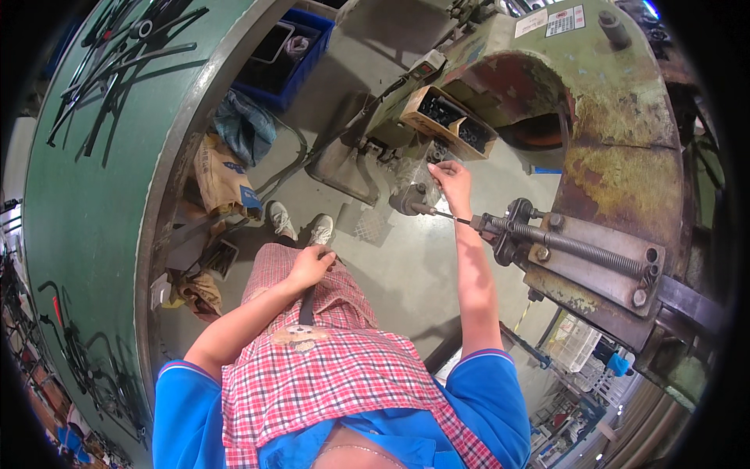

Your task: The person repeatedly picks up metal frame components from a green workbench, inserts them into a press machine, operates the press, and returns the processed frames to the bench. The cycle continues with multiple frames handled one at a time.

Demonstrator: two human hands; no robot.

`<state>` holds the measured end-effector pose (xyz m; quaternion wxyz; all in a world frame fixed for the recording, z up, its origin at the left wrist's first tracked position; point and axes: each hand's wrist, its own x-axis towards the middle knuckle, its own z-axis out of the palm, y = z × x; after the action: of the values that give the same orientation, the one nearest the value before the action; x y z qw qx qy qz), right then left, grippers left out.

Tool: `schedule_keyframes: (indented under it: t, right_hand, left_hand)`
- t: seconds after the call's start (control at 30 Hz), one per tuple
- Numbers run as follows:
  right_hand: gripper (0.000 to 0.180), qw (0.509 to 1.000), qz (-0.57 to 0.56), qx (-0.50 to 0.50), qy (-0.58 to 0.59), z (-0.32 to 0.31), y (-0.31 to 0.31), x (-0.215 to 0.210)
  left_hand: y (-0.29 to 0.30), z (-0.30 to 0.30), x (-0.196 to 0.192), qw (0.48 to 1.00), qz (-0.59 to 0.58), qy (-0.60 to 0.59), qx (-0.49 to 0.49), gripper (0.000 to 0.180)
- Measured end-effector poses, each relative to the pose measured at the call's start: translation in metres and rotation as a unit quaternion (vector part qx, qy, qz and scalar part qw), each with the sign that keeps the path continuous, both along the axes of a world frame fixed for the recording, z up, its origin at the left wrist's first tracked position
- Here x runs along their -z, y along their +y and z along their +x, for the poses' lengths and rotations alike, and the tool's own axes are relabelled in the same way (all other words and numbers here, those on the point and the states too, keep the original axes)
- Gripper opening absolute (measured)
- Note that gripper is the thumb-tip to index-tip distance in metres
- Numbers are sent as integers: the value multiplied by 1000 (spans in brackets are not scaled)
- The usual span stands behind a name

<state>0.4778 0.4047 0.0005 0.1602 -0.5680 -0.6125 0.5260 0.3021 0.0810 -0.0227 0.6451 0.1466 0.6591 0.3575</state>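
Observation:
My left hand is closed at my lap, over the checked apron. From under it a black bar-like piece runs down the apron, its other end hidden by the fingers. Out to the right, my right hand is raised with thumb and fingertips together; anything between them is too small to make out. Just beyond those fingertips stands an open cardboard box of small dark metal parts. Below the right hand, the machine's metal head and thin rod lie close to my wrist.
A large worn green machine fills the right side, with a long spring on its bracket. The green workbench on the left carries several black bent rods. Underneath and beside it are a blue crate and a paper sack.

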Motion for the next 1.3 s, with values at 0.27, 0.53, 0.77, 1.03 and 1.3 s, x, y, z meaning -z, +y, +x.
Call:
schedule_keyframes:
  t: [0.27,0.53,0.77,1.03,1.3]
  right_hand:
    - [17,962,209,-55,-167,50,27,62]
    - [16,845,174,-197,-465,10,29,57]
    - [18,887,226,-132,-381,35,22,70]
    - [18,905,264,-84,-323,40,20,78]
    - [13,999,22,36,33,41,10,34]
  left_hand:
    - [1,-4,8,998,4,50,36,27]
    - [-5,-7,13,997,-11,62,37,26]
    - [3,-6,7,994,-8,89,64,27]
    - [3,-6,8,993,-6,90,75,28]
    - [1,-7,8,994,-10,96,58,28]
